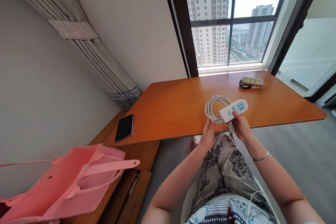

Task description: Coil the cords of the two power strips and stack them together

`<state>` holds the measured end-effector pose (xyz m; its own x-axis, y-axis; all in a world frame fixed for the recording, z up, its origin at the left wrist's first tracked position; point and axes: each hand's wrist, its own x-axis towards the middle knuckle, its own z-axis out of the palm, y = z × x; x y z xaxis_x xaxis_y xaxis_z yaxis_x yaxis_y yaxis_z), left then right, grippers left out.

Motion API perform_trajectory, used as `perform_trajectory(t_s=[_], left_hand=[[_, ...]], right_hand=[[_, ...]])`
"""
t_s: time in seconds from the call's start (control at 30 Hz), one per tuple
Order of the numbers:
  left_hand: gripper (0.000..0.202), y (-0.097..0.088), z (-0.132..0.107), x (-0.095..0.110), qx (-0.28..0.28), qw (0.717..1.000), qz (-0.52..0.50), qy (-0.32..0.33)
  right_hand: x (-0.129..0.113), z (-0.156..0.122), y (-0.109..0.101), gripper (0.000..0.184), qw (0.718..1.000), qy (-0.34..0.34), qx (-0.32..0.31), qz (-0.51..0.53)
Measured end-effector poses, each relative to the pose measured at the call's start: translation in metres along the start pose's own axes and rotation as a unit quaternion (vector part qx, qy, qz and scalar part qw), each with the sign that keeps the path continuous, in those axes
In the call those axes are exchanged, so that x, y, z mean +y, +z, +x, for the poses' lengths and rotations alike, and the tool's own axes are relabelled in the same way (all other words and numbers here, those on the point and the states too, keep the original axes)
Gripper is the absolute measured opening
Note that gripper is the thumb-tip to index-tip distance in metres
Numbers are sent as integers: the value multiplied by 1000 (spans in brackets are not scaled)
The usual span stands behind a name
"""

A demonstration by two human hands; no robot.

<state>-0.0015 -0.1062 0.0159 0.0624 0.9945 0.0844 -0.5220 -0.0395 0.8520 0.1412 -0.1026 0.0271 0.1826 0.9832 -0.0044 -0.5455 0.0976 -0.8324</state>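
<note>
Over the table's (168, 108) near edge, right of its middle, you have the white power strip (233, 110), your right hand (242, 127) clamped on it with the thumb on top. Its cord (207, 110) is already gathered in loops, though no tie shows around them, and the plug (231, 126) hangs loose by the edge. Your left hand (208, 133) meets the loops; you can't tell whether it grips them, as its fingertips are hidden. Your right fingers are hidden under the strip, and the plug's prongs can't be made out.
</note>
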Motion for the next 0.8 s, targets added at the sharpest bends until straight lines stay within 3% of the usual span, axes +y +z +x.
perform_trajectory(t_s=[0.1,0.17,0.33,0.4,0.57,0.8], left_hand=[[67,-12,14,29,-54,988,-56,-130],[65,-17,29,49,-79,976,-52,-194],[52,-10,53,75,-197,935,59,-291],[44,-4,55,75,-209,927,103,-295],[26,6,46,64,-159,957,54,-235],[13,13,42,52,-38,974,-46,-219]], right_hand=[[-12,6,-14,44,999,19,-4,-33],[-20,7,-20,44,996,44,-32,-69],[-33,2,-21,43,972,101,-138,-161],[-34,0,-20,42,965,99,-166,-179],[-30,0,-20,48,966,88,-156,-186],[-29,7,-22,60,962,28,-109,-250]])
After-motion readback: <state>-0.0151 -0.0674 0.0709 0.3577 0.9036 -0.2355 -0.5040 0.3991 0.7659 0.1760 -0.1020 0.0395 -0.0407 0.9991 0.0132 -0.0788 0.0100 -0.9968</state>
